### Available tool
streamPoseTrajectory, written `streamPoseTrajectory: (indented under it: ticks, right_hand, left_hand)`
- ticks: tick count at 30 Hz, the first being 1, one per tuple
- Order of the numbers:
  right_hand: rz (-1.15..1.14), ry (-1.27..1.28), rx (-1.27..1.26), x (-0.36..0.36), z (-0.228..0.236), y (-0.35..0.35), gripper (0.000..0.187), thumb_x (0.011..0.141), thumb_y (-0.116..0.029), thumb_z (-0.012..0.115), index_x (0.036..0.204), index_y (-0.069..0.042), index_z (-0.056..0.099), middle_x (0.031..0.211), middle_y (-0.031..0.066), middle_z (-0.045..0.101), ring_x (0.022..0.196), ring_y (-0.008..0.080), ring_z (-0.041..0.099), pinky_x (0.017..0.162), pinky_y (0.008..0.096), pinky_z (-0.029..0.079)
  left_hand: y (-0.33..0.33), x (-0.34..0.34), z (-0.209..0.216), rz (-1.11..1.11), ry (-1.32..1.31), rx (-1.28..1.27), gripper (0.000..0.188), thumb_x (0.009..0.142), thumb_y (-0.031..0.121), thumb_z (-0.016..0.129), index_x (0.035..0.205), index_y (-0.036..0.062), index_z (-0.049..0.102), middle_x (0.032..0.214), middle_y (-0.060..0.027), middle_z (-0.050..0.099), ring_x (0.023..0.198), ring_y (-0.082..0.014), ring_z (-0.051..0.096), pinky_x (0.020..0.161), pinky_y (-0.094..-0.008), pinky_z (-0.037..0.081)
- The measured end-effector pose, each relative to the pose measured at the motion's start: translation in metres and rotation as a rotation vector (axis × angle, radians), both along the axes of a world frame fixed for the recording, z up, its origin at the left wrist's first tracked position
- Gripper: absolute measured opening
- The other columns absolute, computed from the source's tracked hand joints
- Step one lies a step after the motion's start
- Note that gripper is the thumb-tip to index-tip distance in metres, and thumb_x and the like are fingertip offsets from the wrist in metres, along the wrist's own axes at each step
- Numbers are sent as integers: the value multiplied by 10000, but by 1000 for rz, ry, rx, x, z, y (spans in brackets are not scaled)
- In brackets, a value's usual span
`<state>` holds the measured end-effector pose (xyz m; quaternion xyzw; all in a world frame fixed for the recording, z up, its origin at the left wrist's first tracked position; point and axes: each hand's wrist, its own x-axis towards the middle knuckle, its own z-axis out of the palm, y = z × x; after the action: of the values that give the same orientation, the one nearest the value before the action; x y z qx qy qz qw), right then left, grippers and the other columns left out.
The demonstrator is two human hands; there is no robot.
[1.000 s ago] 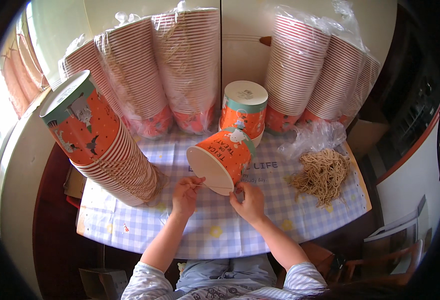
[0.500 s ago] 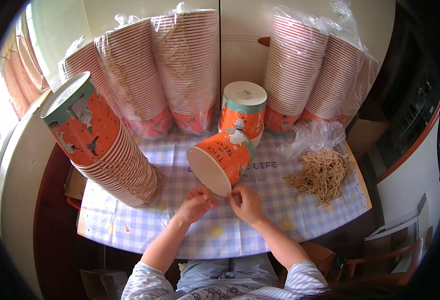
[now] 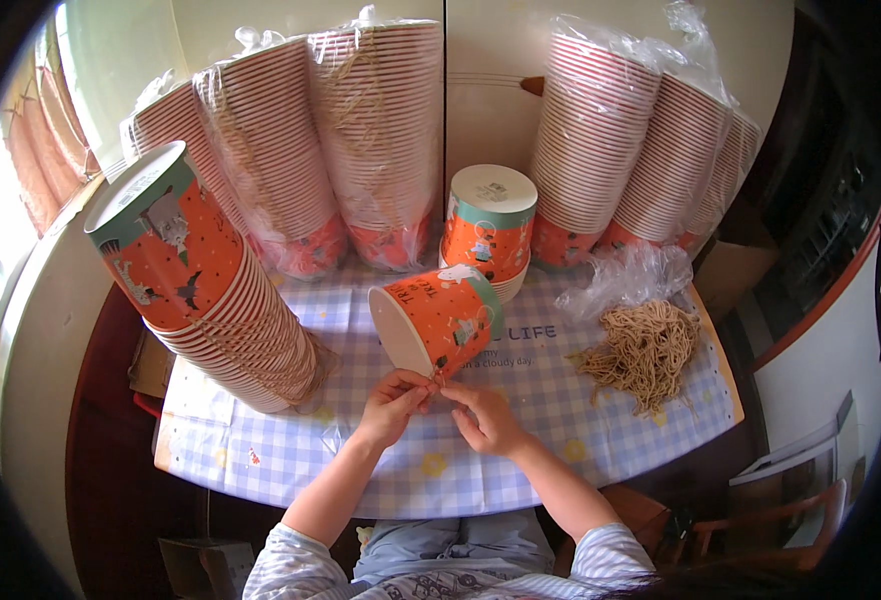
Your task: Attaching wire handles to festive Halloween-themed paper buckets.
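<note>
An orange paper bucket with a green base band and cartoon figures lies on its side, its open mouth facing left and toward me. At the lower edge of that mouth, my left hand and my right hand meet with their fingertips pinched. Whatever is between the fingers is too small to make out. Behind the bucket, a short upside-down stack of matching buckets stands close by. To the right lies a loose heap of tan cords.
On the left leans a tall stack of upside-down buckets with tan cords draped on its side. Tall plastic-wrapped bucket stacks line the back, with more wrapped stacks at right. Crumpled clear plastic lies beside the cords on the checked tablecloth.
The bucket has rolled a little on its side, so its print has turned, and it sits slightly farther left. My right hand has moved left, bringing its fingertips to my left hand's.
</note>
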<state>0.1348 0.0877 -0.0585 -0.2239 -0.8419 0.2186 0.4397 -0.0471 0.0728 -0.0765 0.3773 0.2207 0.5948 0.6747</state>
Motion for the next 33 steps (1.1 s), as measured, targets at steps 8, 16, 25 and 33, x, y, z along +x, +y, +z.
streamPoseTrajectory:
  ticks: [8,16,25,33]
  right_hand:
    - [50,37,-155,2,-4,-2,456,711,39,548,1149,-60,464,1172,124,526,602,183,582,495,244,460]
    - [-101,10,-104,0,0,-5,422,741,-54,556,1152,-72,463,1034,128,582,696,274,601,597,346,489]
    - [-77,-29,-61,-23,16,-94,299,727,-67,603,1020,-77,543,817,67,609,669,201,611,542,301,489]
    - [-182,-29,106,2,83,-38,228,731,-44,602,953,-70,559,724,70,604,587,214,597,500,317,473]
  left_hand:
    - [-4,7,6,364,553,271,148,777,5,594,921,25,564,787,-54,611,653,-101,569,540,-218,451]
    - [-2,12,12,725,1150,786,259,678,-17,617,908,101,615,688,-73,592,575,-223,560,515,-317,436]
    - [2,15,10,738,1120,505,106,743,91,629,848,92,647,657,-98,580,552,-229,560,502,-310,444]
    - [3,7,11,488,745,342,275,797,-44,544,1063,-1,488,880,-96,607,766,-135,596,626,-238,495]
